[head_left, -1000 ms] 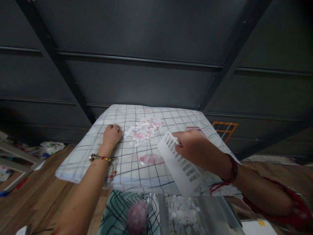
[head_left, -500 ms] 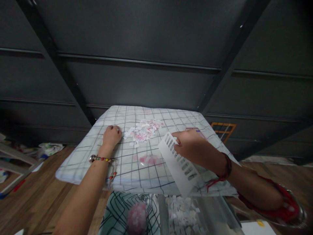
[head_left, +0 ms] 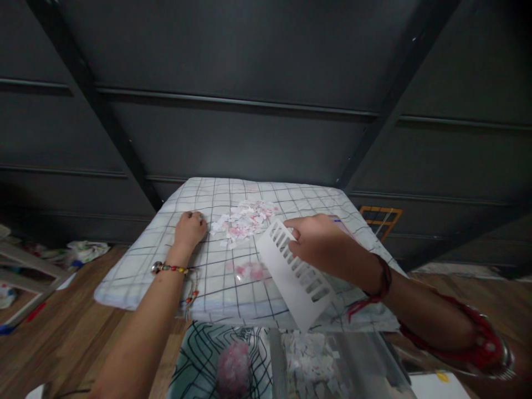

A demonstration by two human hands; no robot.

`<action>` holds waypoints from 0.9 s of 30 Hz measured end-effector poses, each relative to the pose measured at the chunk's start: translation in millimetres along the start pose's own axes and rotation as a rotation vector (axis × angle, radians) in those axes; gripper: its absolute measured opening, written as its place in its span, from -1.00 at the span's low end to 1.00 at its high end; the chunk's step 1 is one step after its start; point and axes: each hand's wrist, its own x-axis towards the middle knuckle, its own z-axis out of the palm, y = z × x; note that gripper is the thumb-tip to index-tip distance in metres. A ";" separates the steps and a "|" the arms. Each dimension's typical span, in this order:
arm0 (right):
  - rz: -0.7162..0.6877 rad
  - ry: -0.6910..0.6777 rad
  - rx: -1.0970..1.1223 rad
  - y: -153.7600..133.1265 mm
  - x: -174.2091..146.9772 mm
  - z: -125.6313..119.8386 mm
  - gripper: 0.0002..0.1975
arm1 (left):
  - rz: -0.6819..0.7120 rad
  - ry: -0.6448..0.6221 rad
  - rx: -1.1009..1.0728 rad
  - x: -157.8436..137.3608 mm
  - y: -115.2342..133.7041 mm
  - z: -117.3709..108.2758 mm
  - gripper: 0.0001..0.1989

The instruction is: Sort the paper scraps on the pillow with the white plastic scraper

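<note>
My right hand pinches the upper edge of a white slotted strip, which has a row of rectangular cut-outs along one side. The strip slants over the right half of the table, its lower end at the front edge. A pile of small white and pink paper pieces lies between my hands. My left hand rests on the cloth just left of that pile, fingers curled; whether anything is under them is hidden. A clear plastic bag with pink contents lies nearer me on the cloth.
A checked cloth covers the table. Below its front edge are a transparent bin of paper pieces and a teal patterned container holding a pink bundle. A dark panelled wall stands behind. A flat pink-edged item lies beyond my right wrist.
My right hand has shifted a little left with the slotted strip, bringing its upper end closer to the paper pile. My left hand stays in place.
</note>
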 end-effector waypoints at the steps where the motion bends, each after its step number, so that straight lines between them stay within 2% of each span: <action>1: 0.001 0.004 0.017 3.2 0.0 -0.4 -0.83 | 0.001 -0.002 0.002 -0.2 0.2 -0.3 -0.59; 6: 0.002 0.002 0.019 12.1 -0.7 5.8 -0.84 | -0.004 -0.005 0.011 -0.6 1.0 -2.2 -0.59; 11: -0.029 0.043 0.007 1.1 3.0 13.0 -0.83 | -0.011 -0.021 0.003 -1.7 2.9 -4.9 -0.60; 15: -0.004 -0.019 0.075 -3.3 8.8 5.7 -0.82 | -0.022 -0.024 0.003 -2.5 3.8 -6.6 -0.60; 18: 0.046 -0.031 0.091 5.5 10.7 -1.9 -0.83 | -0.017 -0.030 0.013 -2.5 3.7 -6.6 -0.59; 20: 0.027 -0.015 0.104 14.2 10.1 -3.3 -0.82 | -0.014 -0.029 0.015 -2.2 3.5 -5.6 -0.58; 23: 0.001 -0.015 0.098 22.3 7.8 2.6 -0.82 | -0.020 -0.012 0.013 -1.7 3.1 -3.5 -0.58; 27: 0.007 -0.005 0.068 17.4 6.7 16.0 -0.82 | -0.006 -0.002 -0.001 -1.3 2.3 -1.8 -0.59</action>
